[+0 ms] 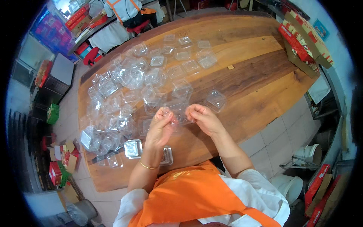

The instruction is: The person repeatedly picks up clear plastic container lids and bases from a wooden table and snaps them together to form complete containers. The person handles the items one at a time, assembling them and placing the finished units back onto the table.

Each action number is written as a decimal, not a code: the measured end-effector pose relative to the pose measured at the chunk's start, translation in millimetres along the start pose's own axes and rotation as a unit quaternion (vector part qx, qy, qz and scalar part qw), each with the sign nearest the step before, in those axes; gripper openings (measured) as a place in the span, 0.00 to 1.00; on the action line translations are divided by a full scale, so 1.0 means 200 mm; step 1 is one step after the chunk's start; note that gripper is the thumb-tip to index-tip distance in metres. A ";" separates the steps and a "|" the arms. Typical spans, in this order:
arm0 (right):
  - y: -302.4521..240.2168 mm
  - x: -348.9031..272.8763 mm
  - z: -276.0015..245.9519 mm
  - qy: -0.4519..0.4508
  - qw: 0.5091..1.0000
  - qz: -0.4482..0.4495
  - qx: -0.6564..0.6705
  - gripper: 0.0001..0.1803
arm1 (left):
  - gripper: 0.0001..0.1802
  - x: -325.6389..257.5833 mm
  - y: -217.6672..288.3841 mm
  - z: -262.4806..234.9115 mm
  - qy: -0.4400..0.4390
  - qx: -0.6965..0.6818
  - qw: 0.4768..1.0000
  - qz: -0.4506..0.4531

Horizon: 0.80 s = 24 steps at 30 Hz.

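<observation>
Between my hands, above the wooden table, is a clear plastic clamshell box. My left hand pinches its left side, thumb against fingers. At its right side my right hand is closed in a similar pinch. The box's lid and base are hard to tell apart because it is see-through. A single clear box lies just beyond my right hand. To the left spreads a large heap of clear plastic boxes, and one shiny box sits near my left forearm.
An open carton with red and cream packs stands at the table's far right. White buckets are on the floor at the right. Cartons lie on the floor at the left. Another person in an orange apron sits beyond the table.
</observation>
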State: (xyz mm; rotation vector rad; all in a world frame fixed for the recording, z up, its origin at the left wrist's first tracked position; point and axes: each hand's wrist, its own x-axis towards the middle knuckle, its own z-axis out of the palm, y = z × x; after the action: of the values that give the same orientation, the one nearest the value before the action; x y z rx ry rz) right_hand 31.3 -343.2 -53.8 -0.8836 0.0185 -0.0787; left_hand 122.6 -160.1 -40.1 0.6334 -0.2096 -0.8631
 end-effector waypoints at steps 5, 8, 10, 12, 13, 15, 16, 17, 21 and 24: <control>-0.03 0.05 -0.16 0.154 0.986 0.011 0.055 0.07 | 0.25 -0.12 0.07 0.18 0.135 0.174 0.971 0.096; -0.12 0.13 -0.21 0.231 0.968 -0.068 0.064 0.08 | 0.21 -0.26 0.11 0.17 0.148 0.220 0.954 0.140; -0.17 0.21 -0.26 0.286 0.955 -0.061 0.052 0.09 | 0.18 -0.37 0.12 0.13 0.157 0.238 0.946 0.154; -0.16 0.24 -0.29 0.330 0.942 -0.026 0.054 0.10 | 0.16 -0.45 0.11 0.10 0.191 0.249 0.935 0.165; -0.13 0.22 -0.27 0.331 0.943 -0.019 0.039 0.10 | 0.15 -0.51 0.13 0.05 0.196 0.255 0.932 0.170; -0.06 0.15 -0.19 0.331 0.944 -0.005 0.005 0.09 | 0.13 -0.60 0.13 0.01 0.238 0.277 0.912 0.190; -0.02 0.10 -0.16 0.292 0.956 0.010 -0.030 0.09 | 0.12 -0.65 0.13 -0.01 0.256 0.298 0.899 0.194; 0.02 0.04 -0.12 0.249 0.966 0.021 -0.065 0.09 | 0.11 -0.68 0.13 -0.04 0.271 0.318 0.886 0.200; 0.16 -0.19 0.20 0.114 0.945 0.050 -0.302 0.05 | 0.06 -0.81 0.07 -0.11 0.300 0.360 0.856 0.217; 0.23 -0.29 0.43 -0.121 0.848 0.006 -0.515 0.13 | 0.07 -0.87 0.01 -0.16 0.312 0.361 0.853 0.211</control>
State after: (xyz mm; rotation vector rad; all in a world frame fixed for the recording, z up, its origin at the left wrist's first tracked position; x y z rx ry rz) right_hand -19.7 -243.6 -35.8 -1.9727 -0.1893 0.0704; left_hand 24.9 -13.7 -51.1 1.4754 -0.0661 -0.0870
